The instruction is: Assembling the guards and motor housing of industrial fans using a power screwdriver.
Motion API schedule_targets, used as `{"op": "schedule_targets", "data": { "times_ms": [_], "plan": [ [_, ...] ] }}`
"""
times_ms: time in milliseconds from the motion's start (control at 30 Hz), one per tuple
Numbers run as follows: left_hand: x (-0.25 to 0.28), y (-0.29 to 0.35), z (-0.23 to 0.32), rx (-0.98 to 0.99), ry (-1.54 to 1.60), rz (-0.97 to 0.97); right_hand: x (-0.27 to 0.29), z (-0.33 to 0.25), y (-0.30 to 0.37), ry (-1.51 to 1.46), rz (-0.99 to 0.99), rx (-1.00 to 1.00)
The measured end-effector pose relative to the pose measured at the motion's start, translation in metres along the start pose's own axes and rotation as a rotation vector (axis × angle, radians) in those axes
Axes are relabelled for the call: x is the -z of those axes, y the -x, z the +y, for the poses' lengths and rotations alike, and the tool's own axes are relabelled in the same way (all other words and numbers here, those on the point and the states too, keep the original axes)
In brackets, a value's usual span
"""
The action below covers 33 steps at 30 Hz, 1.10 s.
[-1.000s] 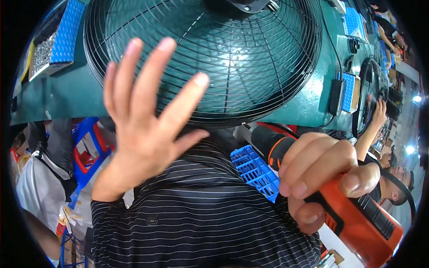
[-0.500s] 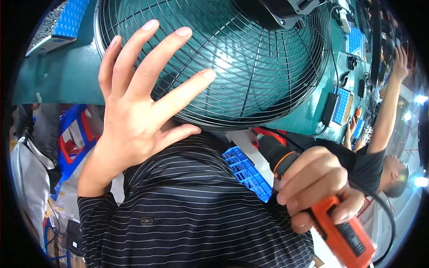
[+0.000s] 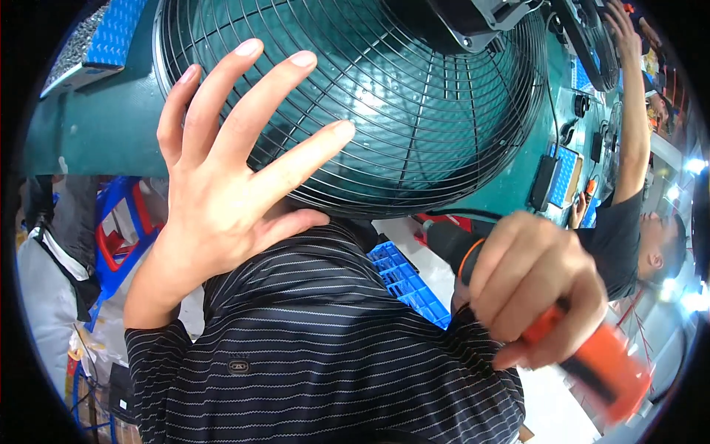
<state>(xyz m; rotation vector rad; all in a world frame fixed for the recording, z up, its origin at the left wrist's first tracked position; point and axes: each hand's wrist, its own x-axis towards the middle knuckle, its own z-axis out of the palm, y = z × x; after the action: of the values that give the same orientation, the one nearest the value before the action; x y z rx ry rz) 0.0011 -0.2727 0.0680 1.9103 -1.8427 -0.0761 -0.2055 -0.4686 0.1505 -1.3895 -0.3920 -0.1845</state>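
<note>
A round black wire fan guard (image 3: 370, 140) lies on the green table, with a black motor housing (image 3: 444, 22) at its far side. My left hand (image 3: 222, 170) rests with fingers spread over the near left part of the guard and holds nothing. To the right, off the table's near edge, my right hand (image 3: 536, 285) is wrapped round an orange and black power screwdriver (image 3: 610, 366). Its dark nose points up and left toward the guard's rim, apart from it. The tool and hand are partly smeared by motion.
A blue-patterned box (image 3: 103, 44) of small parts stands at the far left of the green table (image 3: 96, 144). A co-worker's raised arm (image 3: 632, 140) is at the right. Below are a blue crate (image 3: 410, 285) and a blue and red stool (image 3: 122, 237).
My right hand has shifted slightly right with the screwdriver, whose body has swung to the right. My left hand is nearly still. The co-worker's arm has moved up and left, near a black ring-shaped part.
</note>
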Motion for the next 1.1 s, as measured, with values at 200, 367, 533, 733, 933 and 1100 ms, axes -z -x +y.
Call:
{"op": "schedule_targets", "data": {
  "times_ms": [200,367,533,733,933,1100],
  "plan": [
    [0.028,-0.017,-0.03,-0.129,-0.121,-0.142,0.015,-0.002,0.046,-0.135,0.213,0.203],
    [0.034,-0.028,-0.044,-0.268,-0.103,-0.154,-0.035,-0.03,0.089,0.256,0.888,0.334],
    [0.007,-0.034,-0.01,-0.271,0.019,-0.034,-0.041,-0.018,0.122,0.904,1.388,0.292],
    [-0.04,-0.033,0.051,-0.205,0.021,0.09,-0.031,0.009,0.122,0.83,1.436,0.319],
    [0.013,-0.041,-0.002,-0.177,-0.024,0.271,-0.027,0.01,0.125,0.897,1.396,0.27],
    [0.111,-0.023,-0.135,0.34,-0.356,0.176,-0.029,0.012,0.111,0.924,1.272,0.37]
  ]
}}
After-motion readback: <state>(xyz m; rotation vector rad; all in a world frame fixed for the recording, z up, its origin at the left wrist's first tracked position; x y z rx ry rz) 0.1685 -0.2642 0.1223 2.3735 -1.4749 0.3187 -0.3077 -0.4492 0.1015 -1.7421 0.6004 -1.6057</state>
